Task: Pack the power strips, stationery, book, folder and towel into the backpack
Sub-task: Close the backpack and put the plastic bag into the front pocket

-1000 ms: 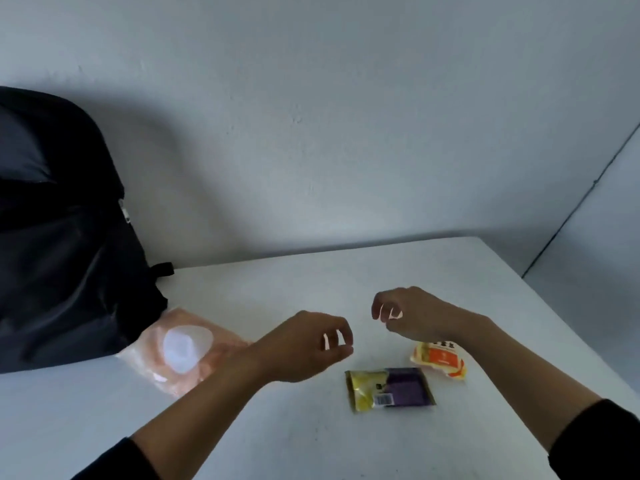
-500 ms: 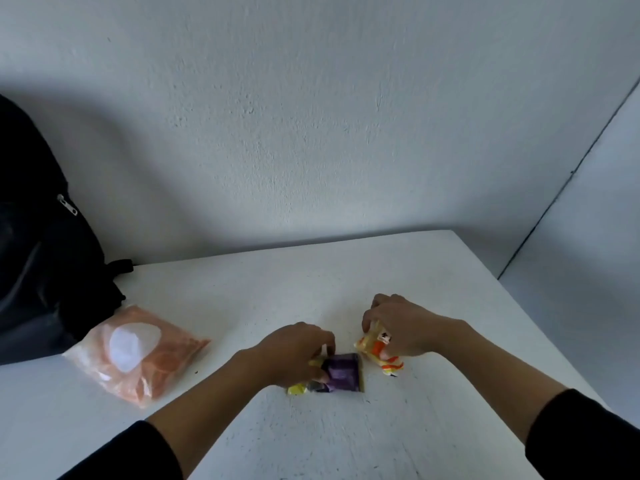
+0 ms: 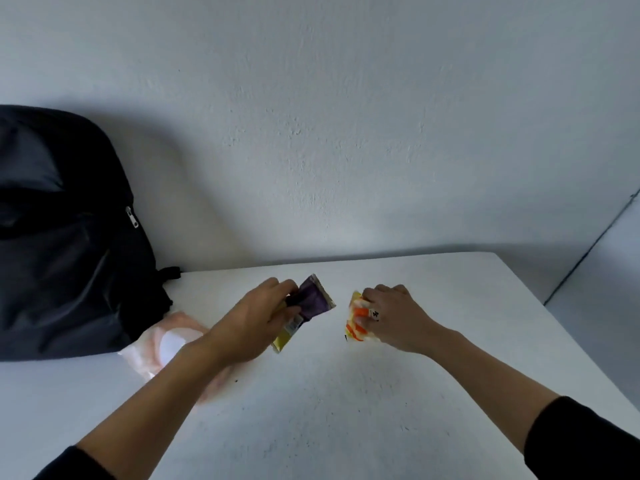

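Observation:
My left hand [image 3: 254,318] is shut on a purple and yellow packet [image 3: 310,304], lifted and tilted above the white table [image 3: 346,410]. A little to the right, my right hand [image 3: 394,318] grips a small orange, yellow and white packet [image 3: 356,323] just above the tabletop. A black backpack [image 3: 65,244] stands upright at the far left against the wall, its zipper pull showing. A pink packet with a white oval [image 3: 166,341] lies on the table by the backpack's base, partly hidden behind my left forearm.
A pale wall rises directly behind the table. The table's right edge runs diagonally at the right, with floor beyond it. Bare tabletop lies in front of my hands.
Both hands dropped from open air onto the two small packets, closed on them and lifted them off the table. The view swung back left, showing more of the backpack.

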Demonstrator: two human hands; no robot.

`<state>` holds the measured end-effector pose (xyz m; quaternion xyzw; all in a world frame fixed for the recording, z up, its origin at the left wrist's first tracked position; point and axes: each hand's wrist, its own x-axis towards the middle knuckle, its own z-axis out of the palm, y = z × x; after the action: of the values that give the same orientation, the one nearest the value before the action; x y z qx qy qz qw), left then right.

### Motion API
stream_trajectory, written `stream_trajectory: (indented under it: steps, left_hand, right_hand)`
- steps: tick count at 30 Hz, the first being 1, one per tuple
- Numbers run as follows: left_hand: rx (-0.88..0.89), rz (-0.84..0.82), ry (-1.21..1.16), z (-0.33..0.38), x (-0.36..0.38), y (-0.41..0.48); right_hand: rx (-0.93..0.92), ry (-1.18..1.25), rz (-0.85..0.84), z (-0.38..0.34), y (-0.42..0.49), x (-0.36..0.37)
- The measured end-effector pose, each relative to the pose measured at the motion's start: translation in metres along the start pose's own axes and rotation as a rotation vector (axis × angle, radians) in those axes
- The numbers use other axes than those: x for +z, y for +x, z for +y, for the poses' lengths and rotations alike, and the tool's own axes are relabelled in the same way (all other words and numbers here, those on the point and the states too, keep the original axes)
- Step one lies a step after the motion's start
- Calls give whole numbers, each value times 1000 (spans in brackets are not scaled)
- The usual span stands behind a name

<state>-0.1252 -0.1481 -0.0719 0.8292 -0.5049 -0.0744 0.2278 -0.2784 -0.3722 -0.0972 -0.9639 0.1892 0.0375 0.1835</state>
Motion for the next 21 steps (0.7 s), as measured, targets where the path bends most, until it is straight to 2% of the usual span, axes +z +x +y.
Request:
stream_trajectory:
  steps: [6, 9, 18, 21]
  left_hand:
    - [-133, 218, -134, -45, -52, -46]
    - [-173, 323, -213, -68, -80, -74]
    - [-133, 607, -217, -148, -194, -148]
    - [-158, 695, -241, -176, -221, -162]
  right_hand:
    - [-12, 491, 67, -72, 16, 1]
    - [-59, 570, 73, -114, 26, 9]
    - [-321, 795, 141, -277, 58, 17]
    - [-426, 681, 232, -325, 75, 16]
